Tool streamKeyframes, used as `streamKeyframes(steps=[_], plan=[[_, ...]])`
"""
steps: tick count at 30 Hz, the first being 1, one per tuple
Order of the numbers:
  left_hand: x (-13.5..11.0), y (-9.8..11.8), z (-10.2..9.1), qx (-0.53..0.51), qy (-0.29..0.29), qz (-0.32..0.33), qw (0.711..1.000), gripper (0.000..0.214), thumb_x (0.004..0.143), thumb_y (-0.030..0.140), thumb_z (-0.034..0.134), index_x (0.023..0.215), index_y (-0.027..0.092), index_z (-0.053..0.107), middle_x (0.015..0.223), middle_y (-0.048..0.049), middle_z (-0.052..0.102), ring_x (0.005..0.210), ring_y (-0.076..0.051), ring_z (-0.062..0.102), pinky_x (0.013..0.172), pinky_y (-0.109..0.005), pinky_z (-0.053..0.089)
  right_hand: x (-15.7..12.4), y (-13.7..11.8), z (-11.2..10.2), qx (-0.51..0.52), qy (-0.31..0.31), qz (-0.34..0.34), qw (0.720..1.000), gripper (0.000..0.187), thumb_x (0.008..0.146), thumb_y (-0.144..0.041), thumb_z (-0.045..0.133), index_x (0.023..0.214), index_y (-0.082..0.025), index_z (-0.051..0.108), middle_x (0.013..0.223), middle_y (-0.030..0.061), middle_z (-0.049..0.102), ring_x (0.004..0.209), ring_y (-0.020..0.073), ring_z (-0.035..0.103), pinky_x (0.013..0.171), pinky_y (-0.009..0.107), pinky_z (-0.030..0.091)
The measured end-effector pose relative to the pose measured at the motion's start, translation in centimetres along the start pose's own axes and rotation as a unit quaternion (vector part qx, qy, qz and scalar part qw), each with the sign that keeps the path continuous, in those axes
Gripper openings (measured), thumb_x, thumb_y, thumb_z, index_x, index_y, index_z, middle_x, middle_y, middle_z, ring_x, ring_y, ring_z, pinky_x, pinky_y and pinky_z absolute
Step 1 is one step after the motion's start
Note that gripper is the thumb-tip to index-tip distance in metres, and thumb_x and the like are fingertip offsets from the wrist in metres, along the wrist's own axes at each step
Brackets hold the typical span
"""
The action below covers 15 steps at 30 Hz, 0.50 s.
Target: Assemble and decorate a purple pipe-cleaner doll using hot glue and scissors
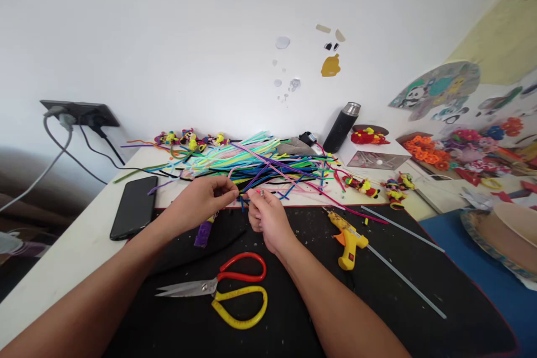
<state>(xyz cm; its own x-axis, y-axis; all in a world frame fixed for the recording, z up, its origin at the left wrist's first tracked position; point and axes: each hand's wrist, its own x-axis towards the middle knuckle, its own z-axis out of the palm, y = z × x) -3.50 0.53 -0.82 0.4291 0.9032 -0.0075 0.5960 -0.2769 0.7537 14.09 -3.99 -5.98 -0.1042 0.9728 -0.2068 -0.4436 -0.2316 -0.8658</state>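
Note:
My left hand and my right hand meet over the back edge of the black mat, both with fingers closed in a pinch. Between the fingertips runs a short thin pinkish strip that looks like a pipe cleaner; most of it is hidden. Just behind lies a big heap of coloured pipe cleaners. Below my left hand rests a purple fuzzy piece, partly covered. Scissors with one red and one yellow handle lie nearer to me, blades pointing left.
A yellow glue gun lies right of my hands, with a glue stick trailing from it. At left is a black phone. Small fuzzy figures, a black flask and a white box stand along the back.

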Motion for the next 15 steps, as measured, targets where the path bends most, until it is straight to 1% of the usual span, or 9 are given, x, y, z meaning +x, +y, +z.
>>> streamKeyframes(steps=[5,10,13,15], plan=[[-0.11,0.27,0.15,-0.005,-0.015,-0.003,1.0,0.04,0.086,0.059,0.061,0.083,0.02,0.072,0.069,0.0008,0.066,0.065,-0.018,0.056,0.059,-0.027,0.038,0.1,0.3,-0.01,-0.007,0.01,-0.001,1.0,0.043,0.076,-0.053,0.081,0.082,-0.023,0.051,0.052,-0.014,0.035,0.038,0.0036,0.022,0.039,0.02,0.01],[0.06,0.19,-0.04,-0.018,-0.01,-0.002,1.0,0.044,0.088,0.061,0.06,0.086,0.02,0.074,0.073,-0.0001,0.068,0.068,-0.019,0.056,0.063,-0.028,0.04,0.06,0.06,0.05,-0.004,0.025,0.0,1.0,0.039,0.075,-0.049,0.08,0.083,-0.022,0.052,0.051,-0.0141,0.035,0.039,0.0038,0.023,0.039,0.021,0.01],[0.17,0.01,-0.2,-0.042,-0.011,0.002,0.999,0.044,0.088,0.062,0.063,0.092,0.019,0.075,0.079,-0.001,0.07,0.073,-0.02,0.059,0.066,-0.028,0.043,-0.05,-0.18,0.13,0.009,0.026,-0.005,1.0,0.039,0.075,-0.048,0.08,0.082,-0.022,0.051,0.052,-0.0141,0.036,0.039,0.0034,0.023,0.039,0.021,0.009],[0.17,-0.02,-0.14,-0.066,-0.024,0.005,0.998,0.043,0.085,0.06,0.068,0.099,0.02,0.074,0.076,0.0001,0.068,0.071,-0.019,0.059,0.064,-0.028,0.043,-0.1,-0.24,0.16,0.016,0.022,-0.007,1.0,0.04,0.075,-0.048,0.08,0.08,-0.023,0.049,0.052,-0.0142,0.036,0.038,0.0032,0.022,0.039,0.021,0.008]])
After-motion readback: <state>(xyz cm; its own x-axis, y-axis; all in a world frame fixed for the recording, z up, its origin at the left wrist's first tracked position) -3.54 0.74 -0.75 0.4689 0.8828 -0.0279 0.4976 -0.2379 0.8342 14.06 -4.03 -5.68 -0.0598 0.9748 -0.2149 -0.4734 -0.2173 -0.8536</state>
